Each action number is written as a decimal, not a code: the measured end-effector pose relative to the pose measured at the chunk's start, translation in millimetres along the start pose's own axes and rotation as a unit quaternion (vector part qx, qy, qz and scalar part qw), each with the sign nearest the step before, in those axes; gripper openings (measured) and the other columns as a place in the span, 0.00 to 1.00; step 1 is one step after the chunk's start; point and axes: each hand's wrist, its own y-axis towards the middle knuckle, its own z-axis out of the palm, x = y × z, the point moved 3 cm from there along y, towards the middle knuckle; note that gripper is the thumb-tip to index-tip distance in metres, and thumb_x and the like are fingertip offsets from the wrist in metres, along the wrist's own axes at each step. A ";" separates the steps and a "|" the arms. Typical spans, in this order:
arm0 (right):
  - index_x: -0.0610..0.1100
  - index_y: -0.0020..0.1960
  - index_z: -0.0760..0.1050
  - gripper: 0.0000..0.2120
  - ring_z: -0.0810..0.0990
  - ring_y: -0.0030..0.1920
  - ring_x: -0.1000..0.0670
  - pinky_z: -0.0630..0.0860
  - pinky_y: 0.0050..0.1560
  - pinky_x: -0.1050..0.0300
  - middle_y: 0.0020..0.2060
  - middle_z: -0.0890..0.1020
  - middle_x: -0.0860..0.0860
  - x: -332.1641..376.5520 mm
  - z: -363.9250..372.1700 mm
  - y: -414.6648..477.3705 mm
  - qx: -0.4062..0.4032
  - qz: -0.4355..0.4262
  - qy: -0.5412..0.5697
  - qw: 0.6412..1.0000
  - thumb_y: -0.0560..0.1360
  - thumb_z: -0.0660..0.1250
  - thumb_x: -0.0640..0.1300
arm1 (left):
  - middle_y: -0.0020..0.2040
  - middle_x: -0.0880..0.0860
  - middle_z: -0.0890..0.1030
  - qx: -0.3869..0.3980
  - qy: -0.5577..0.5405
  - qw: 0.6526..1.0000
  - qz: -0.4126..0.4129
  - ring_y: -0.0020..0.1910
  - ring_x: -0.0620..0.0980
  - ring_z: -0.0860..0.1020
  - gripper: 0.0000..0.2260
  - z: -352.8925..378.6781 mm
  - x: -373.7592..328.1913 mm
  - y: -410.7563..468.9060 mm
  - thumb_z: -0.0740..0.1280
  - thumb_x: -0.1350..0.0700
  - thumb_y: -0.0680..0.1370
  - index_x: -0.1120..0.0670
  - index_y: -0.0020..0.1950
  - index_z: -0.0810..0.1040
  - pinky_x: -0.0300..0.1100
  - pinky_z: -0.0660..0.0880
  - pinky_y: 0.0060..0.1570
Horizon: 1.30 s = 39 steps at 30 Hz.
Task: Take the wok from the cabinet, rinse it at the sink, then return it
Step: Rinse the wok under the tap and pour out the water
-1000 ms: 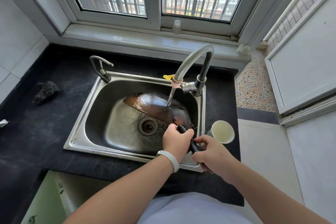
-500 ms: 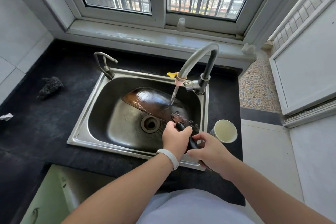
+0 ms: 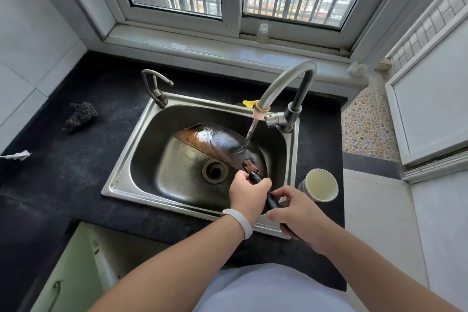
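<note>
The wok (image 3: 215,140) sits tilted on edge in the sink (image 3: 141,159), water striking its back. The left hand (image 3: 249,194) and right hand (image 3: 296,213) are both wrapped around its wet handle; a slip could drop it. The cup (image 3: 320,185) at three o'clock looks empty, though that's unclear.

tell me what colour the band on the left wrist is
White; the wristband shows clearly in the head view.

No readable text, label, brand, number or sign shows on anything around the hands or elsewhere in view.
</note>
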 end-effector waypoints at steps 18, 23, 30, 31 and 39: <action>0.49 0.62 0.70 0.21 0.74 0.27 0.52 0.75 0.29 0.62 0.47 0.79 0.44 -18.2 -11.3 -12.7 -0.027 0.005 -0.081 0.996 0.73 0.73 0.38 | 0.43 0.58 0.83 0.033 0.015 0.999 -0.016 0.44 0.56 0.84 0.10 20.9 3.4 -17.2 0.72 0.55 0.69 0.54 0.47 0.76 0.54 0.83 0.46; 0.51 0.62 0.69 0.21 0.77 0.30 0.52 0.75 0.31 0.64 0.45 0.79 0.47 -17.8 -6.3 -15.5 -0.015 -0.016 -0.149 0.989 0.73 0.72 0.40 | 0.42 0.56 0.84 0.021 -0.016 0.999 -0.026 0.42 0.53 0.84 0.10 13.6 13.8 -19.6 0.73 0.57 0.70 0.55 0.49 0.76 0.52 0.83 0.46; 0.53 0.60 0.68 0.20 0.83 0.41 0.47 0.84 0.44 0.51 0.46 0.79 0.51 -10.5 6.0 -13.6 0.010 -0.048 -0.247 0.968 0.73 0.71 0.43 | 0.39 0.55 0.81 -0.008 -0.056 0.998 -0.031 0.38 0.50 0.81 0.08 -4.3 21.1 -20.4 0.71 0.59 0.71 0.57 0.47 0.76 0.45 0.81 0.40; 0.52 0.60 0.69 0.19 0.83 0.42 0.46 0.84 0.45 0.49 0.46 0.79 0.51 -9.1 7.8 -13.7 0.013 -0.053 -0.258 0.965 0.72 0.71 0.43 | 0.37 0.54 0.80 -0.011 -0.061 0.998 -0.029 0.36 0.49 0.79 0.08 -6.9 21.4 -20.8 0.71 0.60 0.71 0.57 0.47 0.75 0.43 0.79 0.38; 0.50 0.59 0.69 0.17 0.80 0.41 0.49 0.81 0.46 0.50 0.45 0.79 0.53 -1.1 21.4 -12.4 0.025 -0.097 -0.306 0.947 0.72 0.69 0.45 | 0.35 0.52 0.77 -0.047 -0.090 0.995 -0.020 0.35 0.48 0.76 0.08 -23.0 25.1 -22.8 0.71 0.59 0.70 0.58 0.46 0.74 0.43 0.77 0.37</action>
